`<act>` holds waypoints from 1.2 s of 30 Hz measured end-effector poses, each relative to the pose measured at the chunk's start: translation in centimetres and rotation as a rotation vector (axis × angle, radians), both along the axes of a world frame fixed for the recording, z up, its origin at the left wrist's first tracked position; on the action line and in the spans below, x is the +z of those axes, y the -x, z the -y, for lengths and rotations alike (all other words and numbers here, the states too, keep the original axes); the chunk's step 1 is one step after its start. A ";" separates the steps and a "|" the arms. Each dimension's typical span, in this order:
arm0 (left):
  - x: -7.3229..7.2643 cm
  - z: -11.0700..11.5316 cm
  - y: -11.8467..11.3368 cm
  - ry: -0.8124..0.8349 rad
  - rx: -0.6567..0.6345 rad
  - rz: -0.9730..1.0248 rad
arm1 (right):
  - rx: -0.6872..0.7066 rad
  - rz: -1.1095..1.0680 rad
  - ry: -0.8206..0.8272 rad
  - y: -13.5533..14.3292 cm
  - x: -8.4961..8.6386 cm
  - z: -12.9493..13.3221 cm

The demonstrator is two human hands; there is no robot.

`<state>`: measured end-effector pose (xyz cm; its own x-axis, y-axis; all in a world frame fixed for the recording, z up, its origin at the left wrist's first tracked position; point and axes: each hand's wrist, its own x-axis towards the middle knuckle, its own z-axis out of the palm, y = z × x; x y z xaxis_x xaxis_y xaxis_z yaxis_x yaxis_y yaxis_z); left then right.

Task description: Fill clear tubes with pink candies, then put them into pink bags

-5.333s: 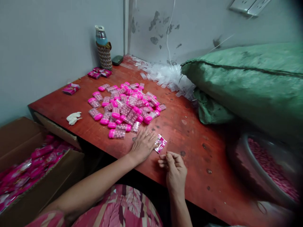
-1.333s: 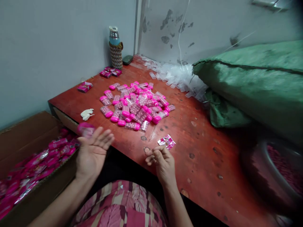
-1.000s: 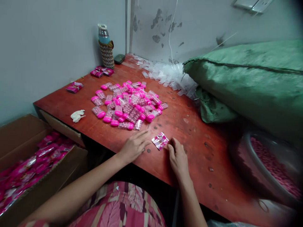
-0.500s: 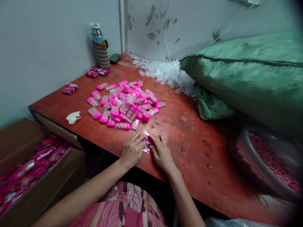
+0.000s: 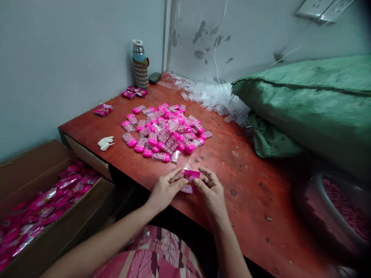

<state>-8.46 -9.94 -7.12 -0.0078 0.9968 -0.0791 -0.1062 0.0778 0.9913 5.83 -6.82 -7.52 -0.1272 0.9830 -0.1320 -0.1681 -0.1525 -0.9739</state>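
Observation:
Between my two hands, over the front edge of the red table, is a small pink printed packet (image 5: 191, 176). My left hand (image 5: 165, 190) pinches its left side, thumb on the front. On the opposite side, my right hand (image 5: 211, 188) grips it with thumb and fingers. Just beyond lies a pile of small clear containers (image 5: 165, 135) with bright pink caps, filled with pale pink beads. Whether anything is inside the packet cannot be seen.
A cardboard box (image 5: 95, 197) of pink packets stands at left. On the red table (image 5: 249, 216) are folded pink packets (image 5: 103, 110), a crumpled white tissue (image 5: 106, 143), a bottle (image 5: 140, 69) and clear plastic pieces (image 5: 211, 94). A green sack (image 5: 313, 92) and a tub (image 5: 314, 193) occupy the right.
Both hands have raised the pink packet off the tabletop and tilted it up, its printed face now showing. The camera view has shifted, so the scene sits further right and slightly lower.

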 end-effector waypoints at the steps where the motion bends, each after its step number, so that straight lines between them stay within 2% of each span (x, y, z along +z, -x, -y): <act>1: 0.1 0.0 0.3 0.080 -0.038 0.106 | 0.053 0.000 0.010 0.1 0.1 -0.2; 4: -0.4 0.2 1.4 0.237 -0.085 0.269 | 0.201 0.036 0.008 0.5 0.2 -0.7; 7: -1.2 0.7 2.5 0.301 0.021 0.299 | 0.315 0.210 -0.077 1.6 0.6 -1.7; 10: -1.6 1.5 3.5 0.305 0.157 0.269 | 0.341 0.570 -0.368 3.8 1.1 -3.1; 13: -1.5 2.3 4.2 0.333 0.234 0.270 | 0.376 0.938 -0.702 6.9 1.1 -4.5; 16: -1.1 2.9 5.1 0.389 0.282 0.312 | 0.428 1.201 -0.880 9.3 0.3 -5.4; 19: -1.0 3.3 6.4 0.427 0.350 0.371 | 0.527 1.225 -0.993 9.4 -0.7 -5.8; 22: -1.2 3.3 7.9 0.412 0.433 0.440 | 0.623 1.097 -1.075 7.3 -1.4 -5.9; 23: -1.3 3.2 8.4 0.402 0.464 0.470 | 0.602 1.060 -1.071 6.5 -1.5 -5.9; 25: -1.5 2.9 9.0 0.383 0.514 0.543 | 0.463 1.007 -1.002 5.3 -1.5 -5.5; 27: -1.8 2.6 9.2 0.372 0.543 0.621 | 0.267 1.014 -0.847 4.9 -1.2 -4.7; 29: -1.9 2.2 9.2 0.368 0.566 0.684 | 0.136 1.125 -0.660 5.6 -0.7 -3.7; 32: -2.0 1.7 9.0 0.364 0.605 0.749 | 0.115 1.357 -0.490 7.6 -0.1 -2.3; 36: -1.9 1.3 8.9 0.355 0.651 0.832 | 0.172 1.458 -0.439 9.7 -0.1 -1.9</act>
<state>-17.36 -11.19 -9.06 -0.3330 0.7416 -0.5824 -0.8509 0.0300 0.5245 -3.87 -4.92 -7.65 -0.2610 0.9641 0.0488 0.9333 0.2649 -0.2423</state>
